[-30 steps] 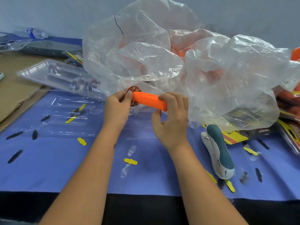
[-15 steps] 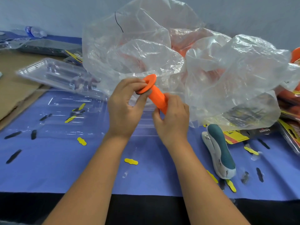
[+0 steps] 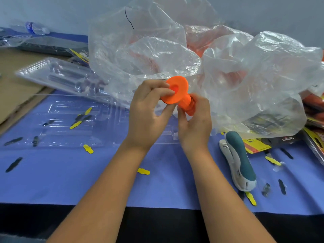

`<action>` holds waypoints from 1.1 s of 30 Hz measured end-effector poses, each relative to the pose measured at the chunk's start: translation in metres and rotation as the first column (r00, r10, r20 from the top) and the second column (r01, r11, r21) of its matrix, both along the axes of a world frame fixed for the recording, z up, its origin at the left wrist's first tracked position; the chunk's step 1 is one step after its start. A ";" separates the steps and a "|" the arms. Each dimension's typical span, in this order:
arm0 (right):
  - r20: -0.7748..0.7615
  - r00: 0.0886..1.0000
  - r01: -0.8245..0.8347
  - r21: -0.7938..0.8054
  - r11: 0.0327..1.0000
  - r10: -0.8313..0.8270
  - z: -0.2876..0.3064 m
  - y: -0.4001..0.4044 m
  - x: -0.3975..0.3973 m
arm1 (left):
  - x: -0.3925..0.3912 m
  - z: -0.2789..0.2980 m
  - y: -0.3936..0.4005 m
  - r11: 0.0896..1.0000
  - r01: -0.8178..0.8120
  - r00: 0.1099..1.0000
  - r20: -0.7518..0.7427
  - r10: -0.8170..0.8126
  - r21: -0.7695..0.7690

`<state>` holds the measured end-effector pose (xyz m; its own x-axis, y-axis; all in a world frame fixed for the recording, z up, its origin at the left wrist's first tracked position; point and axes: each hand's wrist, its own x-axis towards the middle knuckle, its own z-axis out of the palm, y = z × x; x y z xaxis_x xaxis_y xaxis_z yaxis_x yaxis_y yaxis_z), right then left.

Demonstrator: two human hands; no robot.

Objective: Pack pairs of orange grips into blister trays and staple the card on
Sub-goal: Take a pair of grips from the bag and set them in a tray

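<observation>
One orange grip [image 3: 182, 97] is held up in front of me, its round flange end turned toward the camera. My left hand [image 3: 149, 114] pinches the flange, with a fingertip at the hole in its middle. Its ribbed barrel sits in the curled fingers of my right hand [image 3: 194, 123]. A clear blister tray [image 3: 57, 123] lies flat on the blue cloth to the left of my hands. More orange grips [image 3: 233, 76] show dimly through the big clear plastic bag [image 3: 175, 50] behind. A teal and white stapler [image 3: 240, 160] lies at my right.
A stack of clear trays [image 3: 57, 74] sits at back left beside brown cardboard [image 3: 15, 88]. Yellow printed cards [image 3: 257, 144] poke out under the bag at right. Small yellow [image 3: 143, 171] and black punch-out scraps litter the cloth. A water bottle [image 3: 36, 28] lies at far left.
The grip has swung from lying sideways to pointing its flange at the camera. My left hand shifted from the end cap to pinching the flange; the right hand stays around the barrel.
</observation>
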<state>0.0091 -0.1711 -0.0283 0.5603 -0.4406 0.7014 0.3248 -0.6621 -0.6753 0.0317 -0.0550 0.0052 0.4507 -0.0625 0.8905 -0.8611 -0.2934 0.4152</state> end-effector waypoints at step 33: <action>-0.201 0.979 -0.048 -0.399 0.916 -0.036 0.018 0.015 0.005 | 0.051 -0.017 0.060 0.911 -0.004 0.579 -0.744 -0.333 -0.412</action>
